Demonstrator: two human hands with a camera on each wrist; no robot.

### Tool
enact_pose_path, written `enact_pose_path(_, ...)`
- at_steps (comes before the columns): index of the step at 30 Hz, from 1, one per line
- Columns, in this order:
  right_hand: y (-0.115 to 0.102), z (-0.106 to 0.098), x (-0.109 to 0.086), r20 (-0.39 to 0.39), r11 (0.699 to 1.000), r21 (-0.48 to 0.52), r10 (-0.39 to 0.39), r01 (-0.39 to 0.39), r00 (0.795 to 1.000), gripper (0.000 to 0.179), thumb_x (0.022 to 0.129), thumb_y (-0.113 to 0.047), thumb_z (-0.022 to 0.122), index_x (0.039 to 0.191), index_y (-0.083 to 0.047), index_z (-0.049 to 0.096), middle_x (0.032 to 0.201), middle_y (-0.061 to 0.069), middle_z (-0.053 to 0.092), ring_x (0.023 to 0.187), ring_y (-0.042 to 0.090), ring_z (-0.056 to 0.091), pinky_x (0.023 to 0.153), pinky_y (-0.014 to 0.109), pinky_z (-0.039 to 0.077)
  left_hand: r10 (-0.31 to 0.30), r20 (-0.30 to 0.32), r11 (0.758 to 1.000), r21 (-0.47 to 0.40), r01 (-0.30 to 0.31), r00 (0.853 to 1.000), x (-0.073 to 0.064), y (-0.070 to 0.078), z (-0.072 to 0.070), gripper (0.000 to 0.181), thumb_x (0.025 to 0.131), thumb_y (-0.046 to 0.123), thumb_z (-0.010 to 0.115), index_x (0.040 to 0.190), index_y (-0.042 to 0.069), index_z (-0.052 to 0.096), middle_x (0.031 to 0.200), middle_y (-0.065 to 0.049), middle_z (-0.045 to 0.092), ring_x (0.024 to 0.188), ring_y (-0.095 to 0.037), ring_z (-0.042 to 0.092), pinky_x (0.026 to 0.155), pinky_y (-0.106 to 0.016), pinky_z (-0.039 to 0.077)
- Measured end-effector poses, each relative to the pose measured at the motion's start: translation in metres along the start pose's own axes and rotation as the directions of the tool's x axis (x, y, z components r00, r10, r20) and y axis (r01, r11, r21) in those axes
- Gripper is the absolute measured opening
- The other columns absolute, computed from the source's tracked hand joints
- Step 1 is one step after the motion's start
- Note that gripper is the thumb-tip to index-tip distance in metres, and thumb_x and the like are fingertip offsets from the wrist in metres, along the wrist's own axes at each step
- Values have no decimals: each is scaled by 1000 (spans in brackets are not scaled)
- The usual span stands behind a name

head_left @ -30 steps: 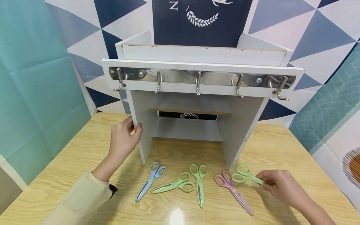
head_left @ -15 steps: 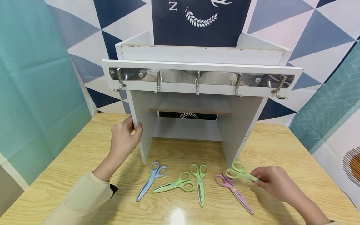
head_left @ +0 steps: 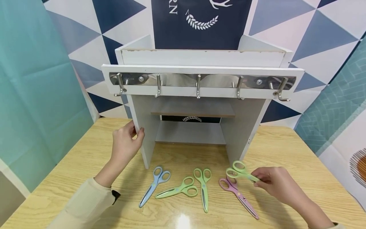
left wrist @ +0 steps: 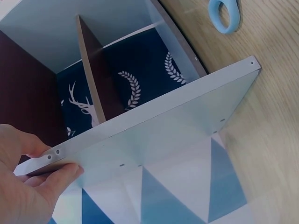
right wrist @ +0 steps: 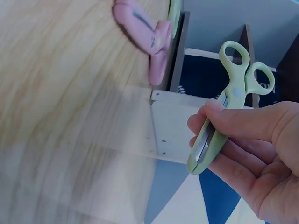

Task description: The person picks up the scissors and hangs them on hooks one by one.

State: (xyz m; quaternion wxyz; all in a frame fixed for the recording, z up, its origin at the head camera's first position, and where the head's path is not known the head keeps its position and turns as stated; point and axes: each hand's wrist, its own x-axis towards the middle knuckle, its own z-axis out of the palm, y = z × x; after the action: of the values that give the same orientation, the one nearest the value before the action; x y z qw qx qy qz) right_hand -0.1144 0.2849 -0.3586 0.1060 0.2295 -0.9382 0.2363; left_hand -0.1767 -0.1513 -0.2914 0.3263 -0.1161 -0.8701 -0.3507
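Observation:
My left hand (head_left: pixel 125 140) grips the front edge of the left side panel of a white shelf rack (head_left: pixel 203 58), thumb on the inner face. In the left wrist view the fingers and thumb pinch that panel (left wrist: pixel 154 116) from both sides. My right hand (head_left: pixel 275 183) holds green scissors (right wrist: pixel 236 88) by the blades, handle loops pointing away from the palm. In the head view these loops overlap the handles of pink scissors (head_left: pixel 238 197) lying on the table. Blue scissors (head_left: pixel 154 184) and two more green pairs, one slanted (head_left: pixel 178 189) and one upright in view (head_left: pixel 204 187), lie in front of the rack.
A strip of several metal hooks (head_left: pixel 198 86) runs across the rack's front. Inside is a middle shelf (head_left: pixel 194 109) and a lower board (head_left: pixel 190 132). The wooden table (head_left: pixel 111 178) meets a patterned backdrop (head_left: pixel 120 19) behind and a teal curtain (head_left: pixel 37 89) at left.
My right hand has moved left and slightly up with the green scissors, bringing the loops over the pink handles. My left hand keeps its grip on the panel. The head view has tilted slightly.

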Motion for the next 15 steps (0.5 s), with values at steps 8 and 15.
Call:
enact_pose_path(8,-12,0,4,-56,1000,-27,-9,7,998,23,66,-1,81,82,-13,72,69,-8,71,63,-14,56,52,12,51,2,-6,1000,20,-1,1000,-1,1,1,18,84,3,59,94,-9,67,87,-25,73,83,-36,73,73,-50,60)
enact_pose_path(15,-25,-2,6,-111,996,-66,-65,58,992,27,63,2,82,82,-14,72,74,-7,72,65,-13,59,54,7,50,-9,6,1000,26,9,1000,-1,0,1,21,85,3,58,98,-10,67,90,-26,73,84,-37,73,73,-50,60)
